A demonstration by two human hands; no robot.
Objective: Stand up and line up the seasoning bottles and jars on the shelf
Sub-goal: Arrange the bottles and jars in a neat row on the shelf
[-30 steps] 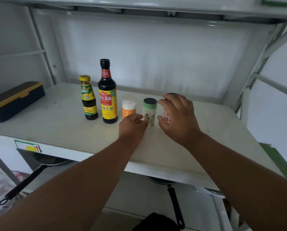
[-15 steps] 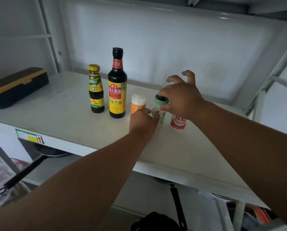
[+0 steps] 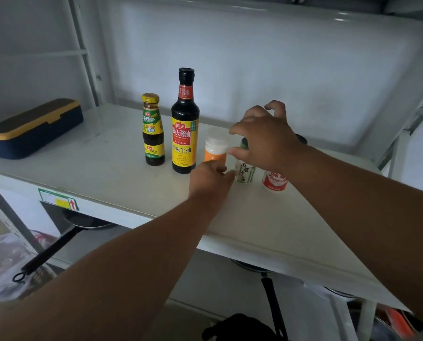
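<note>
Five seasoning containers stand upright in a row on the white shelf (image 3: 107, 173): a small dark sauce bottle (image 3: 153, 134) with a yellow cap, a tall soy sauce bottle (image 3: 184, 129), an orange jar (image 3: 215, 150) with a white cap, a green-labelled salt jar (image 3: 245, 173) and a red-and-white jar (image 3: 273, 183). My right hand (image 3: 267, 136) covers the salt jar's dark cap from above, thumb beside its neck, the other fingers spread. My left hand (image 3: 210, 179) has its curled fingertips against the salt jar's lower left side. The red-and-white jar's top is hidden behind my right wrist.
A navy box with a yellow-trimmed lid (image 3: 30, 129) lies at the shelf's far left. Below the shelf are a frying pan (image 3: 82, 221) with a long black handle, a second pan handle (image 3: 273, 306) and a plastic bag (image 3: 1, 264). Another shelf board (image 3: 254, 1) hangs overhead.
My right hand left the red-and-white jar and came over the salt jar's cap. My left hand stayed at that jar's base. The view drew nearer.
</note>
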